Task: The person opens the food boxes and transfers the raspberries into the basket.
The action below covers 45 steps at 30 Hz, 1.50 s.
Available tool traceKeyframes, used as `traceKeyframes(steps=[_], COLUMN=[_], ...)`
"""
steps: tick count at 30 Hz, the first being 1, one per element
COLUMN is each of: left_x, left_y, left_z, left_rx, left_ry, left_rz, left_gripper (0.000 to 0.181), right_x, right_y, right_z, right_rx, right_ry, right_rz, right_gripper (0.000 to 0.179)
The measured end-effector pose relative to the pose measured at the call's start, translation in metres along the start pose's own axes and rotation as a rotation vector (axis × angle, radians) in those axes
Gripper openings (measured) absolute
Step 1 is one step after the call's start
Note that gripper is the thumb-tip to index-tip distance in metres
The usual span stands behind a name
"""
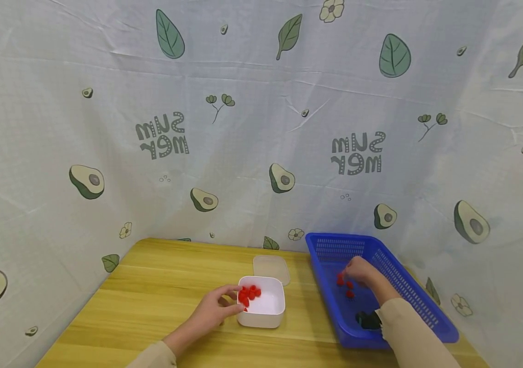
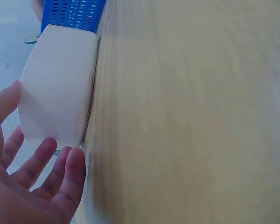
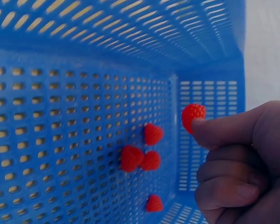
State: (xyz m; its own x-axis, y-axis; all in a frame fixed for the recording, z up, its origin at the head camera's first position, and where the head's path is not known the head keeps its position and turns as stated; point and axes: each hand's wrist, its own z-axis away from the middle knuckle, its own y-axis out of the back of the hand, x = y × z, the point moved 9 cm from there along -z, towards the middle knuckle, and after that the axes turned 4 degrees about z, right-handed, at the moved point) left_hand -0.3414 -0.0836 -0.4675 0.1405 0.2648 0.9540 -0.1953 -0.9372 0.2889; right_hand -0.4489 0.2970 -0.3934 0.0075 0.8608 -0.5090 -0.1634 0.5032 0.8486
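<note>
Nearest are two beige sleeves [image 1: 410, 332] reaching forward over a wooden bench [image 1: 160, 286]; the left hand [image 1: 213, 309] is beside a white box [image 1: 266, 321], fingers relaxed and parted at its left side, gripping nothing; whether they touch it is hard to tell. The right hand [image 1: 362, 271] is down inside a blue basket [image 1: 353, 338], pinching one red berry [image 3: 193, 116] at the fingertips; four loose berries [image 3: 150, 160] lie on the basket floor, and a dark thing [image 1: 368, 320], too unclear to name, sits at the near end.

The step in hand looks like moving berries one by one from basket to box, partly done, since a red cluster [image 1: 250, 293] already sits in the box, along its left side; the next move seems to call for lifting the pinched berry past the slotted walls, over the basket's left rim, and letting it go above the box's bare right half.

Room for that looks good: only a strip of bench parts box from basket; the box is uncovered, its lid [image 1: 270, 267] lying flat just behind; more bench stretches left of the left hand. Tighter is the right, where the basket stands near a printed cloth [image 1: 243, 153]; the cloth also hangs along the bench's back edge.
</note>
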Motion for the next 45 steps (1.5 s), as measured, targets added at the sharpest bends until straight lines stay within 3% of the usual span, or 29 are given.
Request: traceKeyframes(steps=[6, 11, 25, 31, 39, 45], left_x=[0.001, 0.001, 0.002, 0.002, 0.000, 0.000], left_y=[0.000, 0.000, 0.001, 0.000, 0.001, 0.002], left_z=[0.000, 0.000, 0.001, 0.002, 0.000, -0.001], left_rx=[0.002, -0.003, 0.006, 0.007, 0.006, 0.001], left_ry=[-0.005, -0.017, -0.003, -0.002, 0.000, -0.008], left_rz=[-0.005, -0.004, -0.010, -0.016, 0.002, 0.002], left_gripper=[0.051, 0.050, 0.050, 0.050, 0.050, 0.050], right_x=[0.010, 0.005, -0.082, -0.110, -0.138, -0.144], right_y=[-0.003, 0.000, -0.001, -0.009, -0.033, -0.058], right_z=[-0.004, -0.003, 0.021, 0.028, 0.033, 0.032], right_rx=[0.007, 0.024, 0.049, 0.068, 0.026, -0.055], right_ry=[-0.018, 0.002, 0.212, 0.227, 0.267, 0.194], right_rz=[0.038, 0.029, -0.018, -0.032, -0.070, -0.178], right_gripper=[0.017, 0.013, 0.022, 0.022, 0.019, 0.015])
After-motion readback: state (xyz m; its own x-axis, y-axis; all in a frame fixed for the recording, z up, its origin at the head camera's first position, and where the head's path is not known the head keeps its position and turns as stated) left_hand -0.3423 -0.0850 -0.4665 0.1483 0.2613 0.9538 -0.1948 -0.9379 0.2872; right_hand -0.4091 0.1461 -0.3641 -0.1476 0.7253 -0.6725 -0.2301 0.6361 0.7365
